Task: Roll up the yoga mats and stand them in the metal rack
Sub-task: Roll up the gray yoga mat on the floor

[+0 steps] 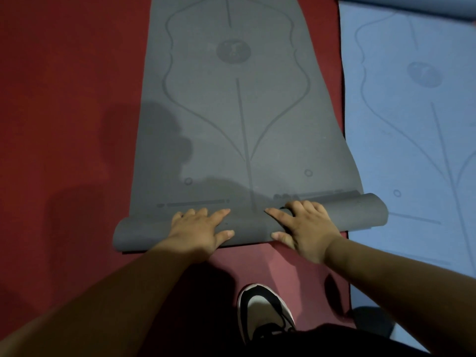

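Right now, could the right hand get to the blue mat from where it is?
Probably yes. The blue mat lies flat beside the grey mat, and the roll's right end reaches over its edge; nothing stands between. The right hand would first have to release the roll it grips.

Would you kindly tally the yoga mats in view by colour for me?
grey mat: 1
blue mat: 1
Total: 2
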The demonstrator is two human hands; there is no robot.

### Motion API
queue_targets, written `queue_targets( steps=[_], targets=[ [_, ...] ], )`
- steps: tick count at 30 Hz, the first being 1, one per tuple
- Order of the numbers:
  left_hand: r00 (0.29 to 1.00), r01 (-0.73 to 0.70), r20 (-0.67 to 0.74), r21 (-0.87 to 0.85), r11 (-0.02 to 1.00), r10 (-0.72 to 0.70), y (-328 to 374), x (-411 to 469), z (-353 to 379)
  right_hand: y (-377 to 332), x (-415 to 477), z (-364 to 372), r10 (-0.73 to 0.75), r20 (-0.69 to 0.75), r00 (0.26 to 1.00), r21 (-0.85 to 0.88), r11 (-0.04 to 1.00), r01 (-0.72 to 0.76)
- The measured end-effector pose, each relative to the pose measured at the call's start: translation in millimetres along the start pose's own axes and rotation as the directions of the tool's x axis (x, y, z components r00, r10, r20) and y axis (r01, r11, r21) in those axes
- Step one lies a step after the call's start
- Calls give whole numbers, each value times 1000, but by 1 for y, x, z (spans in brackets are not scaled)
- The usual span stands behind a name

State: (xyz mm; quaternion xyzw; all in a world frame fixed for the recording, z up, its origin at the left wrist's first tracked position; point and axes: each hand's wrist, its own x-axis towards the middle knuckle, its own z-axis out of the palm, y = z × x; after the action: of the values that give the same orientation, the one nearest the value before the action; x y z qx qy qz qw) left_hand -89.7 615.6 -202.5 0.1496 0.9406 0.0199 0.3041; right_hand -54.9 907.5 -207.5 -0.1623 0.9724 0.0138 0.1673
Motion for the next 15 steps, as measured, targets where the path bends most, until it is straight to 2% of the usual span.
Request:
queue_targets(
  steps=[3,6,8,12,15],
  targets=[
    [990,10,-143,18,1000,-8,4,-7,4,4,8,-6,-2,71,998,30,1000,0],
    [942,-39,-333,39,998,50,8,-21,27,8,18,-12,-7,127,992,57,998,0],
    [914,-78,-396,44,996,89,5,-24,39,8,20,-13,-16,146,989,47,999,9],
    [923,-61,-378,38,997,71,4,-18,38,7,20,-11,-14,165,986,22,1000,11],
    [967,-17,-251,68,998,34,4,-11,20,6,19,-14,1,128,992,47,999,-7]
  ],
)
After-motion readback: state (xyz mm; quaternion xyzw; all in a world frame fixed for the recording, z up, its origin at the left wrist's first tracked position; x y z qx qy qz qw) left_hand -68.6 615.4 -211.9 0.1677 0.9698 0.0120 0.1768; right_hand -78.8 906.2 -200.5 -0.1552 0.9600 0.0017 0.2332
